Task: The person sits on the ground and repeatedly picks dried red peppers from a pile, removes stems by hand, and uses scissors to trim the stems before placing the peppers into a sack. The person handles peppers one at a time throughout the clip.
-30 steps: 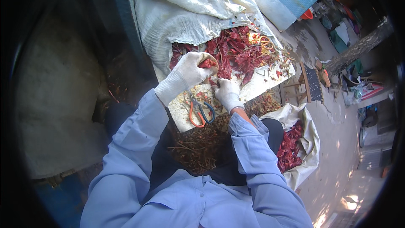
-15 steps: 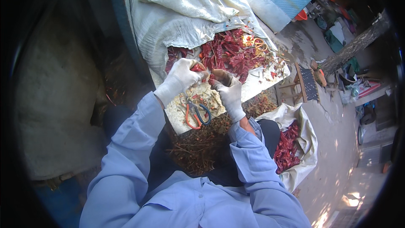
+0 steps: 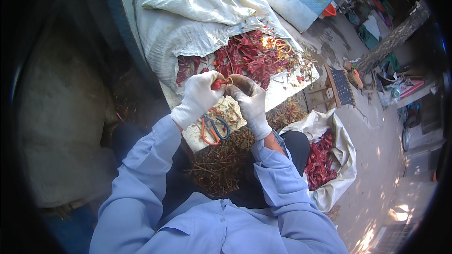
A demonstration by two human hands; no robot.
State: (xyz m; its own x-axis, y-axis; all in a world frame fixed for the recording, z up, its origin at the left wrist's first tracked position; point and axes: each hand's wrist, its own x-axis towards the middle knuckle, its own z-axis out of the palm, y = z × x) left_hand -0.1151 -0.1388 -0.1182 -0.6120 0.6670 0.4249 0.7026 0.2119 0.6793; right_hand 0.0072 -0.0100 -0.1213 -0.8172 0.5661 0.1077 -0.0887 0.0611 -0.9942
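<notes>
Both my hands wear white gloves and meet above the near end of a white board (image 3: 292,95). My left hand (image 3: 197,95) is closed round a red dried chili pepper (image 3: 217,84), most of it hidden by the fingers. Against it, my right hand (image 3: 252,103), its glove fingertips dark with dirt, pinches the pale stem (image 3: 229,80) end of the pepper. Just below the hands lies a pair of scissors (image 3: 216,134) with one orange and one blue handle. Beyond them spreads a heap of red dried chilies (image 3: 249,56).
White woven sacking (image 3: 188,23) covers the far side of the heap. Yellow-handled scissors (image 3: 283,46) lie at its right. An open white sack (image 3: 346,160) of chilies stands by my right knee. Stem scraps (image 3: 216,169) pile up between my legs. A small wooden stool (image 3: 340,87) stands farther right.
My hands have come together, and the right fingertips are now on the stem end of the pepper. The red piece formerly at the right fingertips no longer shows there. The view has shifted slightly.
</notes>
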